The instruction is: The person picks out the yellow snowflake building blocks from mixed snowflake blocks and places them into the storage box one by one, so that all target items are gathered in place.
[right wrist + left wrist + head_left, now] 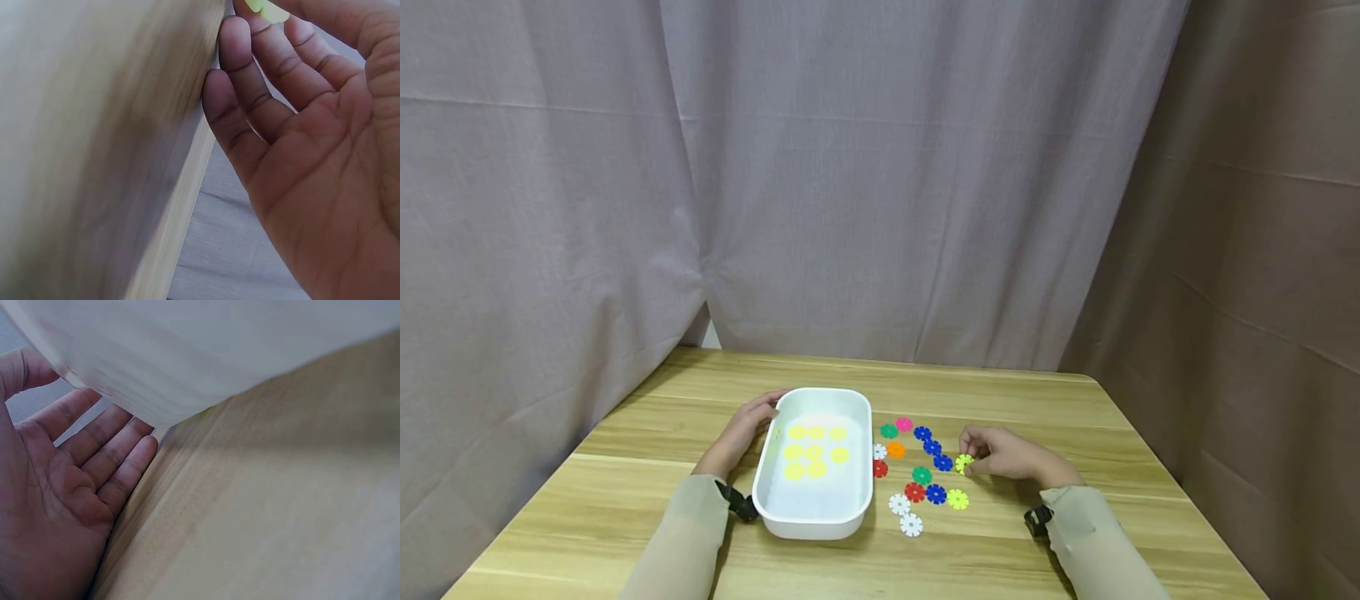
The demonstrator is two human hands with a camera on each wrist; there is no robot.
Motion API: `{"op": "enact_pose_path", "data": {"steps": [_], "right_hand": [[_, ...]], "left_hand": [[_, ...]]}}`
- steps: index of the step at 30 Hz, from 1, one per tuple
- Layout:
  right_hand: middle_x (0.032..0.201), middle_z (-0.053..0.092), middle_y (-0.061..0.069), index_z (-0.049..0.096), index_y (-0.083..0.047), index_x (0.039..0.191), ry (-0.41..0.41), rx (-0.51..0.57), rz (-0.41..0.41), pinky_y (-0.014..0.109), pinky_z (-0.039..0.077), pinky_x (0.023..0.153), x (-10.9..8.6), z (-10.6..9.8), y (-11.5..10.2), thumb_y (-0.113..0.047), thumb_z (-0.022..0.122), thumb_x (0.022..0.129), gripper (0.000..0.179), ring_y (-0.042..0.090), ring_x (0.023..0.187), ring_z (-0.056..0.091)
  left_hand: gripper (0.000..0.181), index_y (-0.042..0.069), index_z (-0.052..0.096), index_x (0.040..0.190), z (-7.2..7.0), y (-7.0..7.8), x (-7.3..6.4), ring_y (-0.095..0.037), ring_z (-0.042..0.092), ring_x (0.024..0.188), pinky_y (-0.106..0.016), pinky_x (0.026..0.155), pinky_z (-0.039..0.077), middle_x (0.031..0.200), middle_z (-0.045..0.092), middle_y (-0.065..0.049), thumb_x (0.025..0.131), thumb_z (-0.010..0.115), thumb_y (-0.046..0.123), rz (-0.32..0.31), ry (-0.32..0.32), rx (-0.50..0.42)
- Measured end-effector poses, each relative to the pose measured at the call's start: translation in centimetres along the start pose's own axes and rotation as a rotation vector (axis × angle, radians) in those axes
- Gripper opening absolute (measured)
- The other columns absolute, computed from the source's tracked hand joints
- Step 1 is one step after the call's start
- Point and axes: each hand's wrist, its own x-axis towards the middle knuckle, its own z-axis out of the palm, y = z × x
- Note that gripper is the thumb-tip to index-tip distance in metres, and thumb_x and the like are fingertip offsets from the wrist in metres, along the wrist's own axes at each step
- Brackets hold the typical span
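My left hand point(747, 429) rests against the left side of a white plastic tray point(812, 530), its thumb at the rim. The left wrist view has the fingers point(103, 434) stretched out along the tray's outer wall. Inside the tray lie several yellow snowflake discs point(814, 452). To the right of the tray, my right hand point(1011, 456) pinches a yellow-green snowflake disc point(962, 463) between thumb and fingertips, low over the table. Only a bit of that disc point(275, 14) shows at the top of the right wrist view.
Loose snowflake discs lie between tray and right hand: blue point(932, 447), green point(922, 476), red point(914, 492), orange point(896, 450), pink point(904, 424), white point(911, 524) and one more yellow-green disc point(957, 499). Grey curtains point(880, 183) hang behind the wooden table point(970, 567).
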Motion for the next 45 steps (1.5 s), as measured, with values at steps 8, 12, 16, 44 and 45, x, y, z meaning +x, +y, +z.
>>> {"op": "enact_pose_path", "data": {"steps": [8, 12, 16, 44, 45], "right_hand": [[0.084, 0.064, 0.001, 0.061, -0.005, 0.099, 0.034, -0.004, -0.046, 0.027, 0.048, 0.07, -0.1, -0.2, -0.4, -0.007, 0.075, 0.087, 0.018, 0.012, 0.078, 0.057], [0.084, 0.064, -0.001, 0.062, -0.006, 0.098, 0.045, -0.008, -0.037, 0.028, 0.048, 0.071, 0.0, -0.3, -0.6, -0.006, 0.075, 0.087, 0.017, 0.013, 0.078, 0.057], [0.083, 0.063, -0.002, 0.063, -0.007, 0.097, 0.049, -0.014, -0.041, 0.029, 0.049, 0.071, 0.1, -0.3, -0.7, -0.006, 0.075, 0.086, 0.017, 0.014, 0.078, 0.057], [0.084, 0.068, -0.003, 0.066, -0.014, 0.097, 0.078, 0.048, -0.126, 0.032, 0.054, 0.074, 0.7, -0.2, -2.5, -0.01, 0.075, 0.086, 0.015, 0.014, 0.079, 0.062], [0.084, 0.068, -0.004, 0.066, -0.014, 0.097, 0.075, 0.047, -0.133, 0.031, 0.055, 0.074, 0.9, -0.2, -2.6, -0.011, 0.075, 0.087, 0.014, 0.014, 0.078, 0.062]], "left_hand": [[0.052, 0.006, 0.054, 0.144, -0.1, -0.1, 0.1, -0.027, 0.044, 0.139, -0.036, 0.111, 0.035, 0.152, 0.048, -0.01, 0.093, 0.051, 0.013, 0.004, -0.002, 0.003], [0.052, 0.005, 0.054, 0.144, -0.2, -0.1, 0.1, -0.028, 0.043, 0.139, -0.041, 0.114, 0.032, 0.152, 0.048, -0.01, 0.093, 0.05, 0.014, 0.007, -0.005, 0.001], [0.052, 0.006, 0.055, 0.144, -0.1, -0.1, 0.0, -0.028, 0.043, 0.14, -0.045, 0.115, 0.03, 0.152, 0.049, -0.009, 0.093, 0.05, 0.014, 0.002, -0.004, -0.001], [0.051, 0.007, 0.054, 0.145, 0.0, 0.0, 0.0, -0.028, 0.042, 0.14, -0.042, 0.115, 0.03, 0.152, 0.048, -0.01, 0.094, 0.05, 0.012, -0.005, 0.004, 0.001], [0.051, 0.007, 0.054, 0.145, 0.0, 0.0, 0.0, -0.028, 0.043, 0.14, -0.042, 0.115, 0.031, 0.152, 0.048, -0.011, 0.094, 0.05, 0.012, -0.005, 0.005, -0.001]]}}
